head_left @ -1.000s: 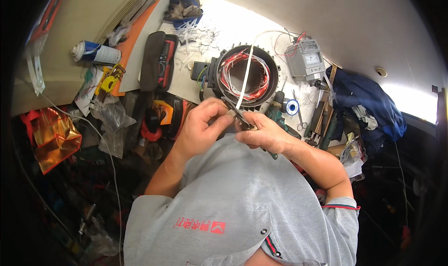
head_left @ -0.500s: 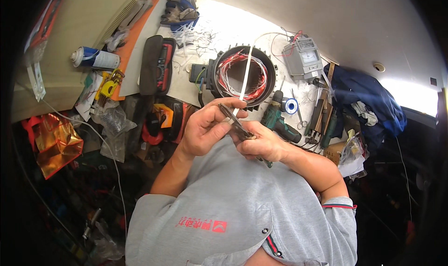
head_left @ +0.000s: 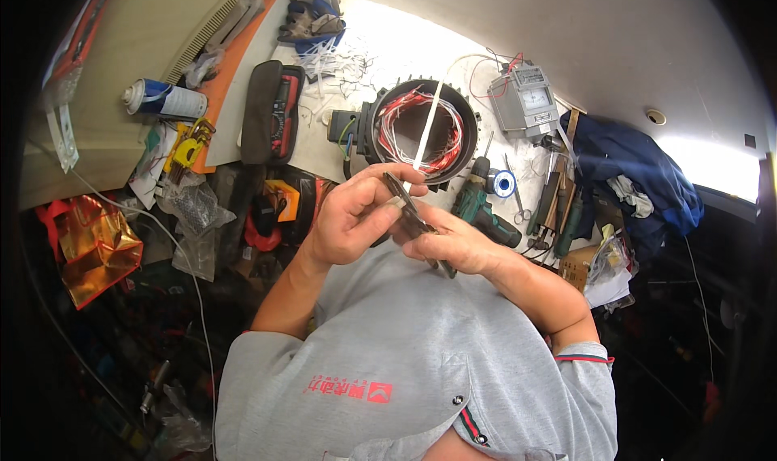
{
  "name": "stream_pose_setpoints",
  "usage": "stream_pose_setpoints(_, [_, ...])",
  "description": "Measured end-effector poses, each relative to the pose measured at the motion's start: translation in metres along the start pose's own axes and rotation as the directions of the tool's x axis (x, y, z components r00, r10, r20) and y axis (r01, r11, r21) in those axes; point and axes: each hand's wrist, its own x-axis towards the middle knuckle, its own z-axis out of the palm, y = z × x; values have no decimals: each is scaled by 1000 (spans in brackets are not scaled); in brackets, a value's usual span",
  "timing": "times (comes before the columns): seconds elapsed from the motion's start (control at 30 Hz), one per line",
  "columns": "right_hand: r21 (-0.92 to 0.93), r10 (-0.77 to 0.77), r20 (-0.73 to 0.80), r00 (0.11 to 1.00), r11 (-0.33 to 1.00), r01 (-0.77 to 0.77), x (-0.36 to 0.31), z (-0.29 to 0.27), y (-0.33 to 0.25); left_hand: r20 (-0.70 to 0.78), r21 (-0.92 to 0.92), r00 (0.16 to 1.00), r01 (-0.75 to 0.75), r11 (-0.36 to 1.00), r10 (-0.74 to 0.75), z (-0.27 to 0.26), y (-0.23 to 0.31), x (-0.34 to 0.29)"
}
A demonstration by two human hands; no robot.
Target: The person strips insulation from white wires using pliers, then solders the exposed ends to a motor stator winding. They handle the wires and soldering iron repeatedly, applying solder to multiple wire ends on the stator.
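My left hand (head_left: pixel 354 220) pinches the near end of a long flat white strip (head_left: pixel 428 129) between thumb and fingers. This strip runs away from me across the open motor stator housing (head_left: pixel 472 129), which is dark and round with red and white wires (head_left: pixel 394 113) around its inside. In my right hand (head_left: pixel 457 242) is a pair of dark pliers (head_left: pixel 401 191), the fingers closed round the handles. The jaws lie against the left fingertips, close to the strip's end. My fingers hide exactly where jaws and strip meet.
A green cordless drill (head_left: pixel 481 206), a solder spool (head_left: pixel 504 184) and scissors (head_left: pixel 523 212) lie right of the housing. Behind them stands a grey meter (head_left: pixel 522 101) with red leads. At left are a cased multimeter (head_left: pixel 282 117) and a spray can (head_left: pixel 166 99). White scraps (head_left: pixel 336 66) litter the back.
The pliers have turned a little in my right hand, and their handles have shifted left. Both hands stay close together, with the strip's near part moved slightly left.
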Motion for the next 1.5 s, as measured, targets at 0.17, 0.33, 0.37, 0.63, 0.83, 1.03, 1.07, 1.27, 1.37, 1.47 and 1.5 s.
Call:
stream_pose_setpoints(0.17, [-456,-64,-105,992,890,10,-9,-1,-10,-2,108,999,-33,994,33,-4,2,2])
stream_pose_setpoints(0.33, [-776,-51,-117,992,628,-59,-11,2,-31,84,189,996,-52,981,37,-4,3,6])
stream_pose_setpoints(0.37, [-815,-43,-119,992,574,-73,-12,3,-35,96,199,995,-57,978,39,-5,3,6])
stream_pose_setpoints(0.63, [-691,-113,-54,992,721,45,-11,-8,-12,85,130,996,-26,991,15,-2,0,9])
stream_pose_setpoints(0.83, [-556,95,-65,993,823,-115,-7,-4,-27,80,179,997,-8,984,-7,-6,-2,7])
stream_pose_setpoints(1.03, [-174,176,-10,984,969,-175,-6,-1,-16,143,195,988,-84,977,56,-7,2,13])
stream_pose_setpoints(1.07, [-123,183,3,983,976,-181,-6,-1,-12,134,173,990,-70,983,47,-7,1,12])
stream_pose_setpoints(1.27, [-412,202,-83,976,885,-218,-3,4,-24,88,131,996,-41,990,30,-5,-5,8])
stream_pose_setpoints(1.37, [-771,-496,-81,865,581,261,10,-12,8,96,227,994,-76,971,56,-3,-6,7])
stream_pose_setpoints(1.47, [-884,-435,-193,880,466,37,-3,-7,-1,78,287,996,-57,956,36,0,-5,6])
stream_pose_setpoints(1.5, [-878,-397,-192,898,478,23,-2,-8,1,74,300,996,-61,952,41,2,-5,5])
